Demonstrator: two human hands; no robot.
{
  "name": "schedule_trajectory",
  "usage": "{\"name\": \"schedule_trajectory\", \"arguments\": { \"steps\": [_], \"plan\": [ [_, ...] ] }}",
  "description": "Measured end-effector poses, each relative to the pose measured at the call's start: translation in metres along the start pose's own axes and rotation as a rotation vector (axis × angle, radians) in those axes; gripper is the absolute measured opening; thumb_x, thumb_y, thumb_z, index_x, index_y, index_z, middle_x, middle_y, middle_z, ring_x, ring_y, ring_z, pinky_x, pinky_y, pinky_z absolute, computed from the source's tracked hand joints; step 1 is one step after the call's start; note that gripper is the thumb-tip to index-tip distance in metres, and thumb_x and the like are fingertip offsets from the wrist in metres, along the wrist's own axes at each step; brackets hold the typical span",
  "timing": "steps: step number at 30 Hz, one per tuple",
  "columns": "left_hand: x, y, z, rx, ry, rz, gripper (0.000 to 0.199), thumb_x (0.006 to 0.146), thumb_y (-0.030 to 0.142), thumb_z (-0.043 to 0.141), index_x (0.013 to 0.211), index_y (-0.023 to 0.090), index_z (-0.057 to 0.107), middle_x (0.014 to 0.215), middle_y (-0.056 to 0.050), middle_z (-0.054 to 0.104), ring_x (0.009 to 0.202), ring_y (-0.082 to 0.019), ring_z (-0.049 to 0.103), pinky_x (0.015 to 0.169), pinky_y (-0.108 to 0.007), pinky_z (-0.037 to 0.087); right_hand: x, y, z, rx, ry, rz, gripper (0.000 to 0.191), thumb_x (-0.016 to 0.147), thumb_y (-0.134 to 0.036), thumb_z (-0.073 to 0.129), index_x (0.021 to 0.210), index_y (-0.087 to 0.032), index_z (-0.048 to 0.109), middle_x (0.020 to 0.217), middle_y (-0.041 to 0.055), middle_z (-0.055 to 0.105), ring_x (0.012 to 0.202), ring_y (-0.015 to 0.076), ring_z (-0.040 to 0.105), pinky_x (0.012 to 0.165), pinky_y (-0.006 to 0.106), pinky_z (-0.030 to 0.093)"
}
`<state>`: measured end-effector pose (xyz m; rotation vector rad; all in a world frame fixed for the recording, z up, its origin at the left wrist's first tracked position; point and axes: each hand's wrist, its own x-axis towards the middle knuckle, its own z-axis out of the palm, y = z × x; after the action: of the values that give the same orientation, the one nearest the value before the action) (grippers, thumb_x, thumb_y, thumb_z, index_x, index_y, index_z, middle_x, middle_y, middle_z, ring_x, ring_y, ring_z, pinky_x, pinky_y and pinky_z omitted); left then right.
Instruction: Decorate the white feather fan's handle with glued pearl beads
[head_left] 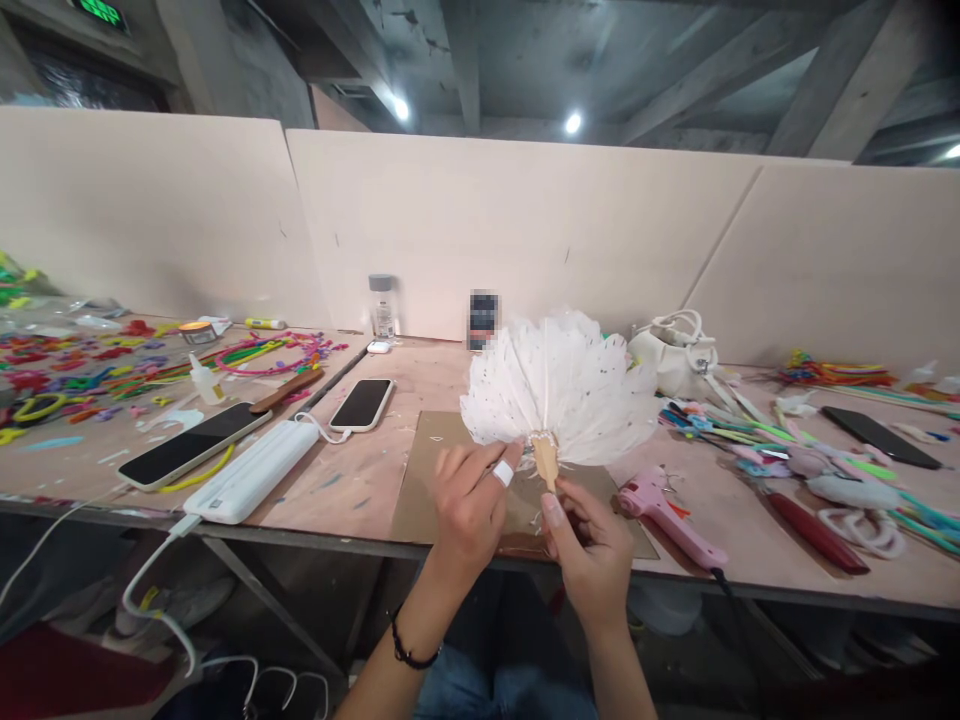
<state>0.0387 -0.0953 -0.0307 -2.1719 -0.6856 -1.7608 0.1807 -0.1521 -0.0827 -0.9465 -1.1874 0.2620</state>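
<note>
A white feathered fan (pixel 559 385) with small dark specks is held upright above a brown board (pixel 424 490). Its short wooden handle (pixel 547 462) points down toward me. My right hand (pixel 592 550) pinches the lower end of that handle between thumb and fingers. At the left of the fan's base is my left hand (pixel 472 500), with a white band on one finger and the fingers bent together near the feathers' lower edge. What its fingertips hold, if anything, is hidden. A pink glue gun (pixel 671 520) lies right of my right hand.
Phones (pixel 362 405), a white power bank (pixel 255 470) with a cable and colourful craft pieces (pixel 90 370) lie leftward. On the right are a white bag (pixel 667 355), pipe cleaners (pixel 832 370), a red-handled tool (pixel 817 532) and a dark phone (pixel 881 437). A bottle (pixel 382 310) stands by the partition.
</note>
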Motion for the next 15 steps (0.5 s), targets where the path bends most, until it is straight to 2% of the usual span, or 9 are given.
{"name": "schedule_trajectory", "arguments": {
  "steps": [15],
  "plan": [
    [-0.0001, 0.0027, -0.0002, 0.072, -0.007, 0.015, 0.038, 0.096, 0.001, 0.061, 0.13, 0.016, 0.07, 0.104, -0.011, 0.08, 0.077, -0.021, 0.054, 0.069, -0.035, 0.036, 0.0024, -0.0025, 0.0023, 0.001, 0.007, -0.004, 0.017, 0.101, -0.03, 0.073, 0.11, -0.017, 0.077, 0.063, -0.0026, 0.061, 0.044, 0.0108, 0.051, 0.041, 0.02, 0.043]
  ]
}}
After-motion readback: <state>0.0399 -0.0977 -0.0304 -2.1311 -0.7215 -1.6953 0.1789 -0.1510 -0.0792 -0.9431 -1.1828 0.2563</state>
